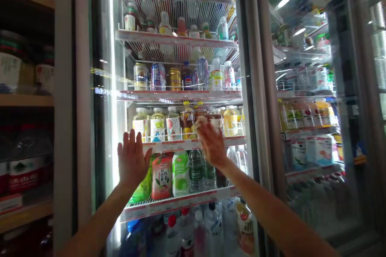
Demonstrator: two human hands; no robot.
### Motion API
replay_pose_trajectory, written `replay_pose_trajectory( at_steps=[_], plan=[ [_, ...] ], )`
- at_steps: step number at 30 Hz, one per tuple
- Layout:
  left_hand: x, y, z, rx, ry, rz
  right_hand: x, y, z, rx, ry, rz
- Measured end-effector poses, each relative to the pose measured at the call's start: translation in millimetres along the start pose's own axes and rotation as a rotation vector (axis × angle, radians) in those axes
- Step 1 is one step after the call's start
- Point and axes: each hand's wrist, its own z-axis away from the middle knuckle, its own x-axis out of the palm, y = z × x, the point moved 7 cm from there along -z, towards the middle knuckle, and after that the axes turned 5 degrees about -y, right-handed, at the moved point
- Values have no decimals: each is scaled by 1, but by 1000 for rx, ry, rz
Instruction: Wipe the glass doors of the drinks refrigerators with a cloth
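Observation:
My left hand (132, 158) is raised in front of a lit drinks fridge, back towards me, fingers stretched upward and thumb apart. It appears just before the lower left bottles, near a red tea bottle (161, 176). Further right, my right hand (212, 141) reaches up with its fingers extended, slightly blurred, in front of the dark bottles on the middle shelf. Its fingertips look pale, and I cannot make out anything held. Reflections suggest a glass door between my hands and the drinks; whether either hand touches it I cannot tell.
Wire shelves with a red-edged front (181, 96) hold several rows of bottles and cans. A metal door frame (265, 68) stands at the right, with another drinks fridge (304, 128) beyond it. Wooden shelves (27, 100) with jars and bottles are at the left.

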Motion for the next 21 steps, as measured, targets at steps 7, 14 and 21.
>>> replay_pose_trajectory(
  at_steps=[7,14,21],
  plan=[
    [2,-1,0,-2,28,27,-19,56,-6,378,191,18],
    [2,17,9,32,-25,75,-23,73,23,383,126,54],
    [4,25,15,31,-10,73,2,-12,14,38,27,-24]
  ],
)
